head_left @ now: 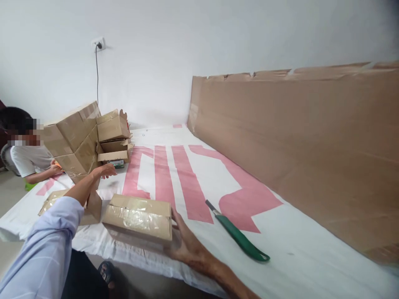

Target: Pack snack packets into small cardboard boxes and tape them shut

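My right hand [183, 241] grips the right end of a taped cardboard box [137, 218] near the front edge of the white cloth. Clear shiny tape runs along the box's top. My left hand [108, 170] reaches forward over the cloth with its fingers apart and nothing visible in them. Close beyond it lies a small green-and-dark packet [117, 163], in front of an open cardboard box [114, 153]. Part of another carton [93, 209] shows beneath my left forearm.
Stacked cartons [73, 135] stand at the left, beside a smaller box [112, 125]. A green-handled knife [238, 238] lies on the pink-and-white cloth [199, 199]. A long cardboard panel [289, 145] leans on the right wall. Another person [31, 155] is at far left.
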Available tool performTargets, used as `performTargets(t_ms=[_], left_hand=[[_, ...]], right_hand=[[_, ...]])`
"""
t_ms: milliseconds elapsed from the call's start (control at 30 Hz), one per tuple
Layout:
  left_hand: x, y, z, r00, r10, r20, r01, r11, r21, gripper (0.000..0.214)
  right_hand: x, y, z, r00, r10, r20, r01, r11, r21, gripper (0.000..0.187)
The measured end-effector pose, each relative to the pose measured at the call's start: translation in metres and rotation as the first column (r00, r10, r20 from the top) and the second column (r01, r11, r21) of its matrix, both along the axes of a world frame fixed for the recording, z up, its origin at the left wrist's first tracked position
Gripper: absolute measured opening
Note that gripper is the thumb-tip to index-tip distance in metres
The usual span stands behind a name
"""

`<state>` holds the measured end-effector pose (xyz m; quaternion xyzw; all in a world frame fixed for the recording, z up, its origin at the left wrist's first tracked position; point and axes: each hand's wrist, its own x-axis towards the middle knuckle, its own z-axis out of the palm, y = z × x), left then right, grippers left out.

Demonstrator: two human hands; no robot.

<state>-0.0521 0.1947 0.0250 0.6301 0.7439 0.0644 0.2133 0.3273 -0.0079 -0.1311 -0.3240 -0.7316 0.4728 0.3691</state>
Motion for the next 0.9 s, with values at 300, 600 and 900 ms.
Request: performTargets(t_ms=[300,600,900], left_hand=[[0.033,-0.138,0.004,0.903,-0.097,0.418,0.113,0.994,-0.013,0.05],[0.047,-0.208,-0.033,0.718,-0.137,0.683,-0.045,0.969,0.243,0.092],[0.042,-0.221,-0.049,0.739,-0.174,0.651,-0.023,0.959,0.282,0.085]], right_hand=[[0.035,0.029,0.033,0.996,0.054,0.069,-0.05,0.997,-0.062,0.131],[0.108,0.041,0.017,0.579,-0.511,0.635,0.425,0.854,0.3,0.035],[0.118,0.029,-0.005,0.467,-0.611,0.639,0.645,0.73,0.226,0.008]])
